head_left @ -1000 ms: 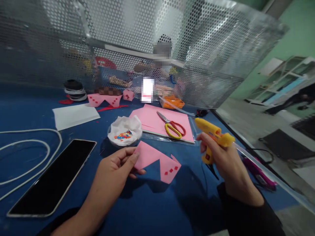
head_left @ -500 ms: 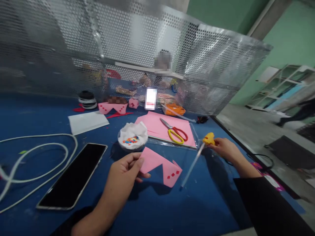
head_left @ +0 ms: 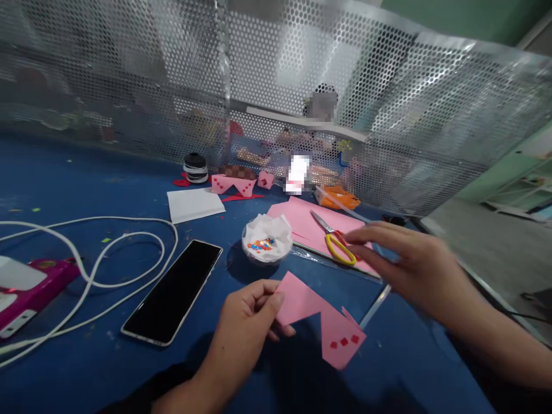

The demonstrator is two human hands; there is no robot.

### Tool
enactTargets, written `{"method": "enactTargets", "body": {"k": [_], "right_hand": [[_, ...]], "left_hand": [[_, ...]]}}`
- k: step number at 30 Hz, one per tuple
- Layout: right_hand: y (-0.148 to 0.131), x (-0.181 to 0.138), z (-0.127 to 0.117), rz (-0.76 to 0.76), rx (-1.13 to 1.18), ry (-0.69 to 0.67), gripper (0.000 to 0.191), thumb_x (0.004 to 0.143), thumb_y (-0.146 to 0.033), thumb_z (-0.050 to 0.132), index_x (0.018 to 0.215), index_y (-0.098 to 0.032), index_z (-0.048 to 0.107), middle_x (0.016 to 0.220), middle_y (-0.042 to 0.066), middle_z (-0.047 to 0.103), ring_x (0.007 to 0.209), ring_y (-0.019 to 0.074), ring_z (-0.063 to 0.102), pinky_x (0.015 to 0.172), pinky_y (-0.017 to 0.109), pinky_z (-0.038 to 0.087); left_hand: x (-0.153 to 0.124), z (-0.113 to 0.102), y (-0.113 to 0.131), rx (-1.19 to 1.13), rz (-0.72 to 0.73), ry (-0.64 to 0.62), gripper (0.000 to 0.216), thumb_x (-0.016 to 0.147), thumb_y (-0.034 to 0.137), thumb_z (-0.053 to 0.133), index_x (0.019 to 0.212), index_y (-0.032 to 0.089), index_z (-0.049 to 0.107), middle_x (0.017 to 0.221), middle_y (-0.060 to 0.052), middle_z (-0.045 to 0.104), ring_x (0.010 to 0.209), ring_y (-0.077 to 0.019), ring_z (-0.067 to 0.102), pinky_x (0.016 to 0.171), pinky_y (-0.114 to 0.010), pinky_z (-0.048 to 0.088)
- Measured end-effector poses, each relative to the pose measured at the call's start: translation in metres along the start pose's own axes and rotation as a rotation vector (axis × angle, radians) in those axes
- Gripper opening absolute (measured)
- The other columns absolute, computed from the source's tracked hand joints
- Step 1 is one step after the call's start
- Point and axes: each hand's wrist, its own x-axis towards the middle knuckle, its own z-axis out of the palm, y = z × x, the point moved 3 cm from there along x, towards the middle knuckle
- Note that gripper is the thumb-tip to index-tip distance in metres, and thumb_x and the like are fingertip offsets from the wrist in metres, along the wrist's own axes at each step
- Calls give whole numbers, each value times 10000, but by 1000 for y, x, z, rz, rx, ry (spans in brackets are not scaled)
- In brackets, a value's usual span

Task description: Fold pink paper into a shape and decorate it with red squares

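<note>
My left hand pinches one end of a pink paper cut-out with a notch along its lower edge. Small red diamonds dot its far end. My right hand hovers by the handles of the scissors, fingers stretched out and apart; any contact is unclear. The scissors lie on pink paper sheets in clear plastic. Below my right hand, part of a clear tube shows; its yellow end is hidden. A small bowl lined with white tissue holds blue and orange bits.
A dark-screened phone lies at left beside a looped white cable and a magenta-and-white device. Behind stand a thread spool, a folded white paper, another pink cut-out and a lit phone, before a perforated screen.
My right hand has left the tube's yellow end and moved over to the scissors. The left hand still holds the pink cut-out. My view has turned left.
</note>
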Motion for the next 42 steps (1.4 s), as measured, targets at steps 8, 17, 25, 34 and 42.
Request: {"method": "enactTargets", "body": {"k": [8, 17, 25, 34, 42], "right_hand": [[-39, 94, 128, -284, -172, -518, 190, 916, -152, 558, 926, -191, 744, 914, 62, 746, 791, 171, 673, 654, 273, 408], [-31, 98, 158, -274, -312, -600, 186, 873, -183, 582, 831, -119, 752, 872, 143, 753, 771, 223, 682, 613, 293, 368], [-35, 98, 161, -292, -319, -604, 188, 849, -155, 561, 867, -111, 743, 864, 141, 743, 765, 231, 678, 632, 304, 372], [-21, 102, 157, -212, -174, -570, 205, 834, -129, 534, 828, -162, 736, 886, 75, 734, 772, 175, 626, 626, 270, 336], [-16, 101, 155, -121, -18, -550, 147, 813, -113, 538, 788, -171, 670, 799, 32, 696, 695, 140, 548, 619, 252, 303]], "left_hand": [[3, -5, -3, -32, 13, 14, 309, 766, 422, 632, 895, 157, 721, 643, -15, 702, 520, -136, 679, 474, -191, 420], [0, -1, -7, -74, -18, -51, 256, 807, 368, 610, 915, 176, 741, 622, -9, 688, 511, -120, 658, 476, -185, 409], [0, 1, -8, -64, -23, -61, 262, 828, 362, 595, 933, 167, 735, 622, -4, 677, 517, -109, 650, 481, -182, 403], [1, 0, -7, -67, -23, -48, 271, 823, 357, 595, 950, 158, 728, 616, -1, 669, 516, -114, 652, 483, -191, 412], [-1, 1, -2, -58, -37, -39, 247, 822, 332, 589, 929, 168, 740, 588, 2, 660, 514, -119, 651, 488, -200, 412]]}}
